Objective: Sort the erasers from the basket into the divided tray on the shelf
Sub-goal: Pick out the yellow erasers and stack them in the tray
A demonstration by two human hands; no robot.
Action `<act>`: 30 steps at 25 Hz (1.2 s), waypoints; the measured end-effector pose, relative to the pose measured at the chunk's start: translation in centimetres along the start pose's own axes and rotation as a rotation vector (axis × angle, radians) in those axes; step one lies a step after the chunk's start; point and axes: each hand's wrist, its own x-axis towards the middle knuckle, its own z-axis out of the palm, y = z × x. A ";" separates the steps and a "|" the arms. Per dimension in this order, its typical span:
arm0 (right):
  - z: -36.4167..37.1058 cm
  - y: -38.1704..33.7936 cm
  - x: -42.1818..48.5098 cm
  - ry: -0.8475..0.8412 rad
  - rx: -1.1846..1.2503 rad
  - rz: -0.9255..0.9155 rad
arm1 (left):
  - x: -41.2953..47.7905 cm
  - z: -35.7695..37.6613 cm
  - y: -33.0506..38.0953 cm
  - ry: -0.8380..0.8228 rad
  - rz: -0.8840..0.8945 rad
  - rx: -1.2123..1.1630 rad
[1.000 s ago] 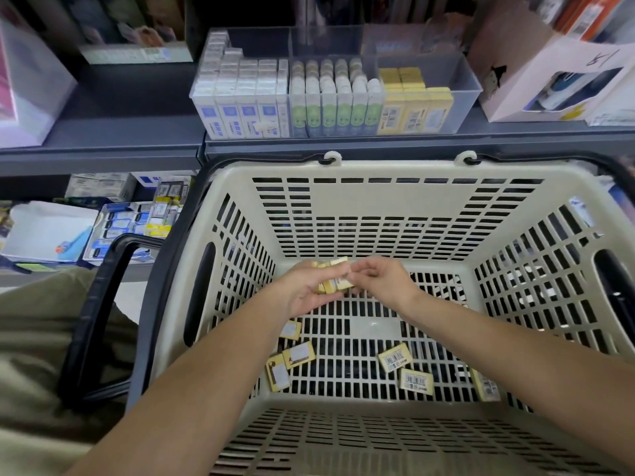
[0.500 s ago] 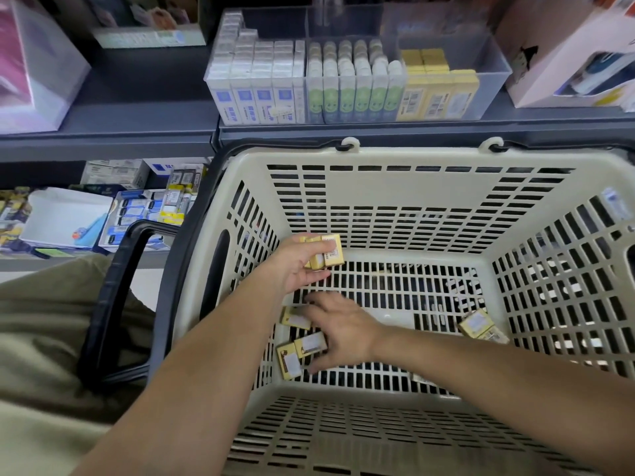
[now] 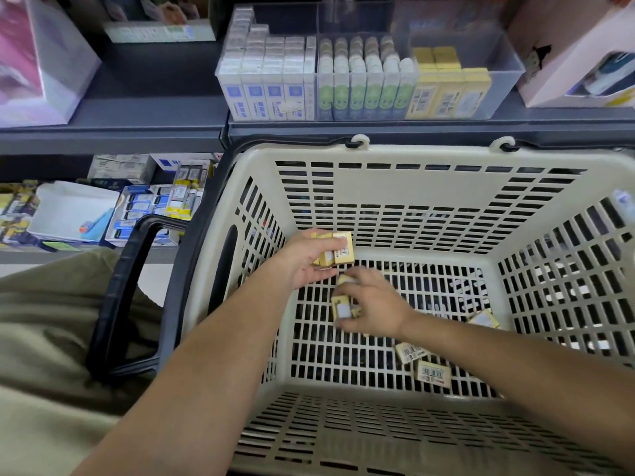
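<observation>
Stack of yellow erasers (image 3: 338, 254) is gripped in left hand (image 3: 304, 266). Just below that grip, more erasers (image 3: 343, 309) are pinched by right hand (image 3: 372, 305) at the basket (image 3: 412, 156) floor — loose erasers (image 3: 431, 372) are seen to its right.

Your slotted beige plastic basket (image 3: 429, 156) stood before the grey metal shelf (image 3: 154, 111) bearing the clear divided plastic tray (image 3: 508, 70). Inside, your left hand (image 3: 305, 262) lay left of your right hand (image 3: 374, 304), yellow boxed erasers (image 3: 433, 372) to their right.
</observation>
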 end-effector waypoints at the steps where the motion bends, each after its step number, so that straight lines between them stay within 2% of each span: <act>1: -0.8 1.3 -0.3 -0.015 0.001 0.039 | 0.0 0.1 -0.1 -0.004 -0.001 -0.007; 5: -2.4 3.6 -0.8 -0.167 0.050 0.075 | -0.2 0.1 -0.3 -0.010 -0.022 -0.021; 8: -3.4 3.7 -1.4 -0.126 0.113 0.102 | -0.2 0.1 -0.4 0.003 -0.037 -0.014; 13: -3.1 3.0 -3.6 -0.104 -0.189 0.069 | -0.2 0.0 -0.4 0.009 -0.044 0.025; 15: -3.4 2.6 -3.8 -0.031 -0.097 0.080 | -0.2 -0.1 -0.5 -0.007 -0.052 0.077; 19: -5.8 1.8 -2.9 0.252 0.323 0.079 | -0.7 0.3 -0.7 -0.067 -0.083 0.171; 21: -6.4 0.9 -2.0 0.288 0.358 0.023 | -1.1 0.7 -0.7 -0.163 -0.113 0.173; 23: -6.4 0.2 -1.3 0.275 0.345 -0.007 | -1.4 1.0 -0.6 -0.287 -0.139 0.121; 25: -6.2 0.2 -0.9 0.237 0.382 -0.017 | -1.4 1.1 -0.6 -0.345 -0.128 0.138; 28: -6.0 1.2 -0.5 0.223 0.439 0.047 | -1.1 1.1 -0.9 -0.218 -0.107 0.178; 30: -5.5 2.5 -0.4 0.224 0.227 0.128 | -0.8 0.6 -1.0 -0.110 -0.084 0.171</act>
